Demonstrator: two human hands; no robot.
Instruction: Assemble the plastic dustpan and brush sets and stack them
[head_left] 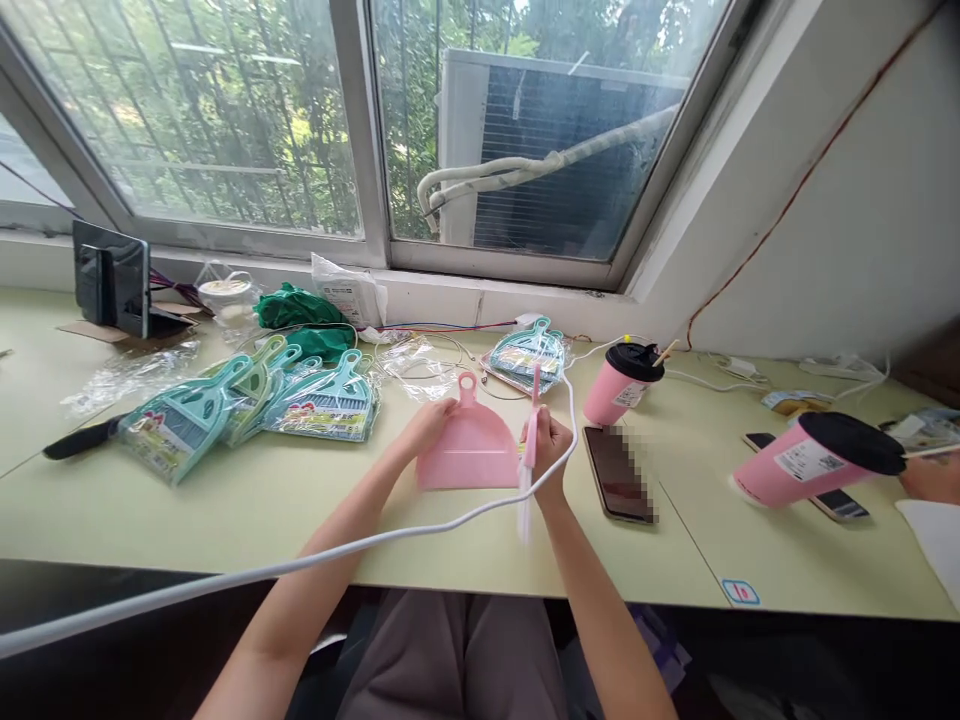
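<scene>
A small pink dustpan (pixel 466 455) with a ring-ended handle is in front of me at the table's near side. My left hand (pixel 433 425) is closed on its left edge. Just right of the pan, my right hand (pixel 551 445) grips a pink hand brush (pixel 531 440), which stands edge-on with its pale bristles pointing down. The brush is close beside the pan's right edge; whether they touch I cannot tell. A white cable (pixel 420 538) crosses in front of both forearms and partly covers the brush.
Several wrapped dustpan-and-brush sets (pixel 322 405) lie to the left, near a black-handled object (pixel 82 440). Another wrapped set (pixel 529 352) lies behind. To the right are a phone (pixel 621 475) and pink cups (pixel 619 385). A tablet (pixel 112 280) stands back left. Someone's hand (pixel 934 465) shows far right.
</scene>
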